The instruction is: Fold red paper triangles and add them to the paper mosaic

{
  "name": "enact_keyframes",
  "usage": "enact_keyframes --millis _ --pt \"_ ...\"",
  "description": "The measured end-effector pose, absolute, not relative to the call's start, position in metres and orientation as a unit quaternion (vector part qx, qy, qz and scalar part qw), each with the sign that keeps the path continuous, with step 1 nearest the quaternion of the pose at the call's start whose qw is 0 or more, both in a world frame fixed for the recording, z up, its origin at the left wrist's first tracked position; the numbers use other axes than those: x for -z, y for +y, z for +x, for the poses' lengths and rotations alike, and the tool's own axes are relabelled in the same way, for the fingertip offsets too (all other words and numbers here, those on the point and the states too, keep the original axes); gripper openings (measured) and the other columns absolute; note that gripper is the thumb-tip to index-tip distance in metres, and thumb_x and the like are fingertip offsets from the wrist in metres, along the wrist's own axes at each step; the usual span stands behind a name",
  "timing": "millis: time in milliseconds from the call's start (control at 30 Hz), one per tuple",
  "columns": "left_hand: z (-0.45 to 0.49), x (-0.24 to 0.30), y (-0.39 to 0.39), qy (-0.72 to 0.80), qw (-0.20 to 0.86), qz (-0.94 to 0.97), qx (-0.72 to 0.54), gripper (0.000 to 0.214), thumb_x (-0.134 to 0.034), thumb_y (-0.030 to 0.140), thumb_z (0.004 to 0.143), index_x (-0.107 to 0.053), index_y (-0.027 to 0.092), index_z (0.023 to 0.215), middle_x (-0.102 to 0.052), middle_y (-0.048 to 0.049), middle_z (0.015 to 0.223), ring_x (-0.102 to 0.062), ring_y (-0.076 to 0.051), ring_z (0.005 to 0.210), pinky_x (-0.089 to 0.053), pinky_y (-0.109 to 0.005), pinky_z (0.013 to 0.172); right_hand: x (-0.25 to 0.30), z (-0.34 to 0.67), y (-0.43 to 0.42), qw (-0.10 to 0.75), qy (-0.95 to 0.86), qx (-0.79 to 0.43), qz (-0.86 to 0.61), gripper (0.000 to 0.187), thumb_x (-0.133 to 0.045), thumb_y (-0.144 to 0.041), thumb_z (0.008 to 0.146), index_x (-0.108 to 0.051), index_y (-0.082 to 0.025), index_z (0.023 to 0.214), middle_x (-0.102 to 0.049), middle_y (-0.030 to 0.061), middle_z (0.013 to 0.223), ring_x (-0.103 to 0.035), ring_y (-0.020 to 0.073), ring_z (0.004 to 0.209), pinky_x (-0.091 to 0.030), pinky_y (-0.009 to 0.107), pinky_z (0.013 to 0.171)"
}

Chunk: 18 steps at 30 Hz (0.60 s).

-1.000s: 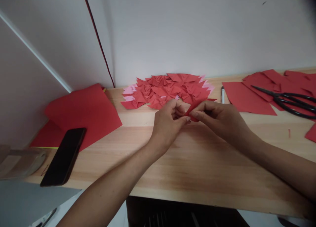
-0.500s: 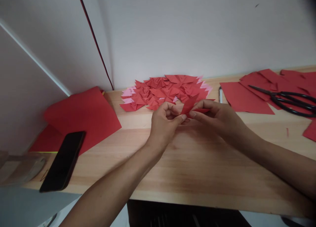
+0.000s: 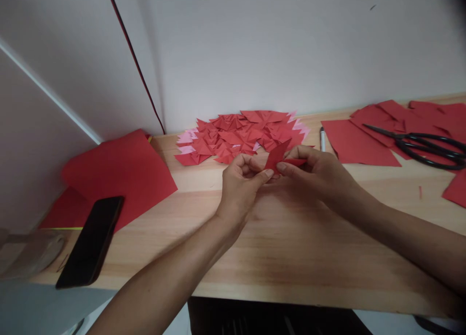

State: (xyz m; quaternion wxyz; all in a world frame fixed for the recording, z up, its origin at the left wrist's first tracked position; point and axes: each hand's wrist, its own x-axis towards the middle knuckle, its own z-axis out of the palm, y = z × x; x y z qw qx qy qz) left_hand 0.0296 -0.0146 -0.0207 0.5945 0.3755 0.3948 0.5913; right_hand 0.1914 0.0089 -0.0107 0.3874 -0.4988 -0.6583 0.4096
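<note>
Between my two hands is a small folded piece of red paper (image 3: pixel 276 155), with one pointed flap standing up and another reaching right. My left hand (image 3: pixel 244 178) pinches its lower left part between thumb and fingers. The thumb and fingers of my right hand (image 3: pixel 311 169) grip its right side. Part of the paper is hidden behind the fingers. Just beyond the hands lies a heap of folded red and pink paper pieces (image 3: pixel 236 133), against the wall.
Black-handled scissors (image 3: pixel 418 142) lie on cut red sheets (image 3: pixel 360 143) at the right, with a white marker (image 3: pixel 322 140) beside them. On the left, a black phone (image 3: pixel 92 240) rests partly on large red paper (image 3: pixel 134 179). The wooden table's front edge (image 3: pixel 255 300) runs below my arms.
Both hands keep hold of the red paper, and its upright flap looks slightly wider open. The whole view has shifted a little.
</note>
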Motion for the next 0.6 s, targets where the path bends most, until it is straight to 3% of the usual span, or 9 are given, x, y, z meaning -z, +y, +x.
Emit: enact_keyframes --millis 233,467,600 --pt "0.030 0.022 -0.014 0.406 0.587 0.371 -0.595 0.031 -0.079 0.015 0.064 -0.049 0.017 0.074 -0.060 0.0065 0.068 -0.066 -0.010 0.063 -0.057 -0.027 0.071 0.011 0.193 0.013 0.352 -0.658 -0.448 -0.492 0.022 -0.070 -0.043 0.078 -0.062 -0.024 0.072 -0.068 0.0017 0.075 -0.060 0.0192 0.068 -0.044 0.031 0.058" --pt "0.030 0.017 -0.015 0.404 0.554 0.414 -0.599 0.026 -0.076 0.013 0.068 -0.052 0.017 0.078 -0.063 0.0044 0.074 -0.066 -0.009 0.070 -0.057 -0.025 0.072 0.000 0.193 0.011 0.337 -0.685 -0.448 -0.465 0.018 -0.065 -0.040 0.082 -0.068 -0.023 0.079 -0.071 0.0021 0.083 -0.064 0.0196 0.076 -0.048 0.031 0.067" --pt "0.030 0.018 -0.014 0.427 0.549 0.426 -0.578 0.027 -0.076 0.014 0.068 -0.052 0.017 0.080 -0.062 0.0049 0.074 -0.065 -0.010 0.069 -0.057 -0.027 0.072 -0.002 0.192 0.009 0.326 -0.689 -0.417 -0.495 0.017 -0.064 -0.037 0.080 -0.066 -0.022 0.073 -0.068 0.0002 0.073 -0.060 0.0178 0.068 -0.043 0.028 0.058"
